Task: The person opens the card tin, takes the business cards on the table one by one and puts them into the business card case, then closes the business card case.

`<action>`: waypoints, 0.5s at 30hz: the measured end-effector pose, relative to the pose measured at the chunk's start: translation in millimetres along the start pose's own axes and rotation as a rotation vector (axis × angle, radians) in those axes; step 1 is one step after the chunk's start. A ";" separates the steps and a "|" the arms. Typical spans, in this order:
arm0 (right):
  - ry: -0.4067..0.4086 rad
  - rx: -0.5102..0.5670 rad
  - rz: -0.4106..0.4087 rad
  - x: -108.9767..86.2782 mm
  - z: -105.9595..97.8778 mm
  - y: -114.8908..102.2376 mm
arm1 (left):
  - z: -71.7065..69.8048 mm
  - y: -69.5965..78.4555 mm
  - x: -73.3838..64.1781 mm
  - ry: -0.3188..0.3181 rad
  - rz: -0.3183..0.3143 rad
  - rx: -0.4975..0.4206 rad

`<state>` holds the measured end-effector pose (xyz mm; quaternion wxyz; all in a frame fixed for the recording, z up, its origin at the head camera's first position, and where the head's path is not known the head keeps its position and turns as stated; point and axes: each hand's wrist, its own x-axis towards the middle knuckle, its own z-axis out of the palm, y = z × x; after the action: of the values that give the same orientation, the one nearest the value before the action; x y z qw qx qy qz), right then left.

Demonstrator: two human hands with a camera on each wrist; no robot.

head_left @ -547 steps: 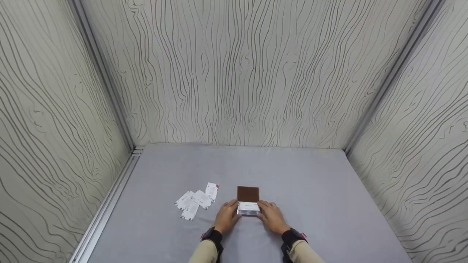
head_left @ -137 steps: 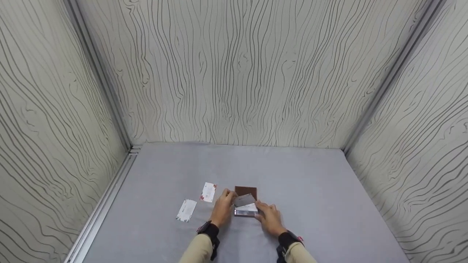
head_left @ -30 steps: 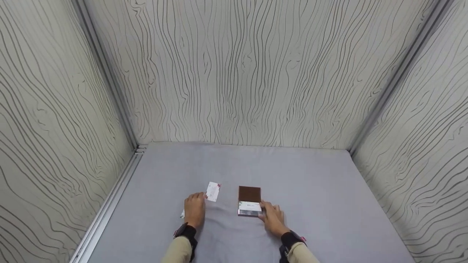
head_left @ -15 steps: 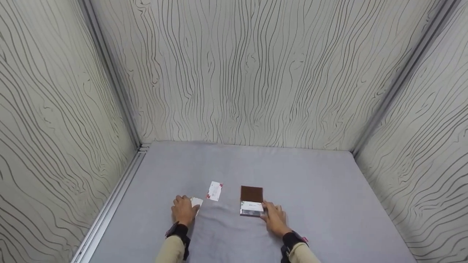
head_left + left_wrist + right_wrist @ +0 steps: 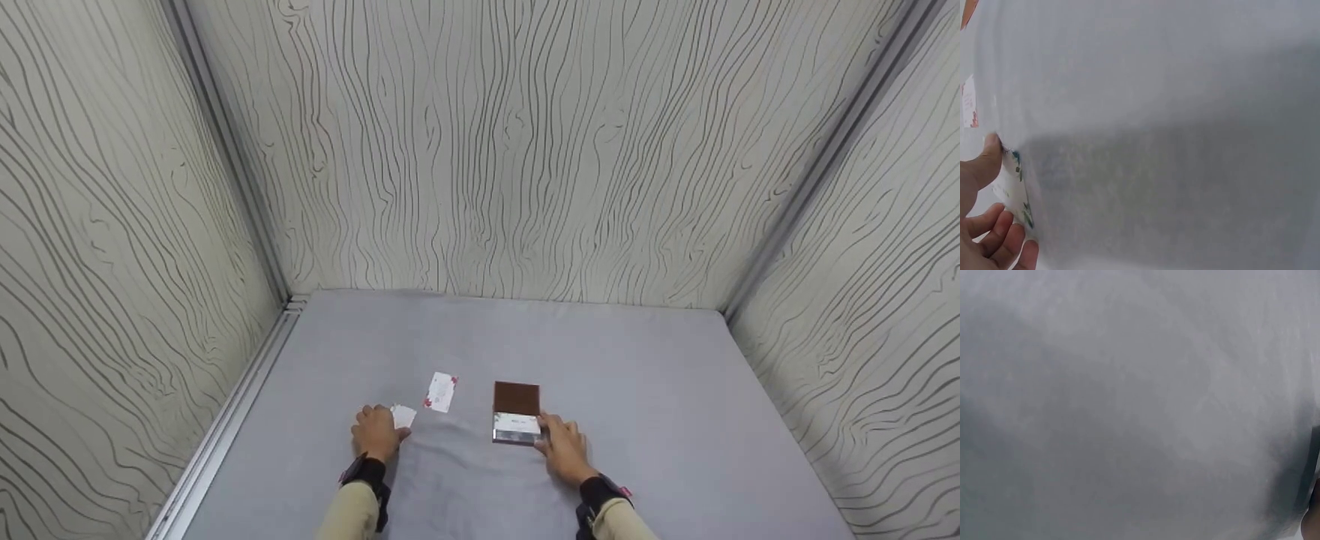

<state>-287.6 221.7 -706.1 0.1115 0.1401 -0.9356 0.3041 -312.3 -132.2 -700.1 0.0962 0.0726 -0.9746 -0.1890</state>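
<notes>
On the table's left half, my left hand point(image 5: 376, 433) holds a white business card point(image 5: 403, 416) by its edges. In the left wrist view, the thumb is at one edge of this card point(image 5: 1015, 194) and the fingertips are at the opposite one; green leaves are printed along its end. A second business card point(image 5: 441, 392), with red flowers at its corners, lies just beyond it. My right hand point(image 5: 564, 448) grips the right edge of an open brown card holder point(image 5: 517, 397). A white card point(image 5: 516, 423) shows in the holder's clear lower pocket.
A grey cloth point(image 5: 622, 375) covers the table, wrinkled between my arms. Patterned panels point(image 5: 480, 150) rise at the back and on both sides. A metal rail point(image 5: 225, 420) runs along the left edge.
Several loose cards lay at left at first; later my left hand held one over the holder. Since then it has gone left to the leaf-printed card. The right hand stays on the holder.
</notes>
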 end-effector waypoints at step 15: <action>0.036 -0.013 -0.011 0.0 5.4 2.5 | 3.5 -2.0 4.0 0.118 0.095 -0.043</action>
<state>-289.0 220.4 -711.7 0.1308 0.1392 -0.9347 0.2998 -316.8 -133.5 -703.4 0.1636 0.0354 -0.9652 -0.2008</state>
